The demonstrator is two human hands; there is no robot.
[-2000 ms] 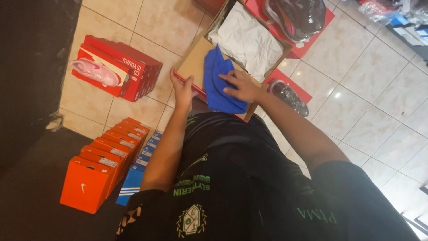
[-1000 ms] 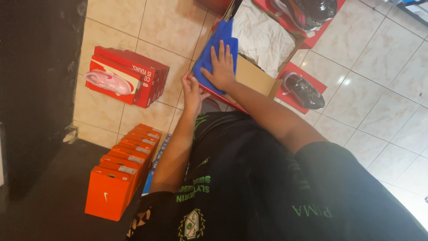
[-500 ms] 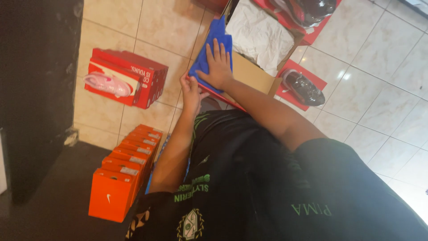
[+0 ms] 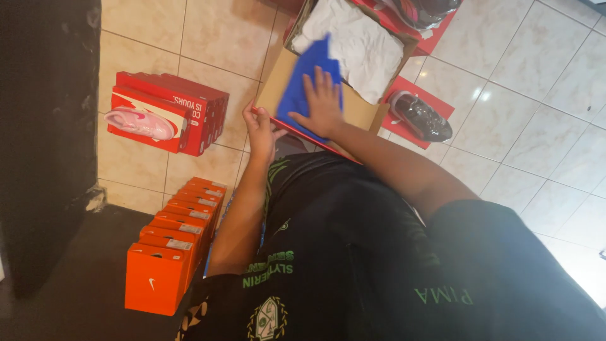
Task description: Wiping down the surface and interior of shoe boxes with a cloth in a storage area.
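Shifted since half a second ago: my right hand [image 4: 323, 104] slides the blue cloth [image 4: 303, 88], soft and light, up the open cardboard shoebox [image 4: 278, 79], palm flat, gripping nothing. Left hand [image 4: 260, 132] pinches the box's near rim.

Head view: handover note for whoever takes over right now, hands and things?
Left hand: grips the near edge of the open shoe box.
Right hand: flat on the blue cloth, pressing it on the box's inner flap.
White paper lies inside the box. One dark shoe sits on a red lid on the floor tiles, right of the box.
Done: box open.
Left: box has no shoe in it, lid is off.
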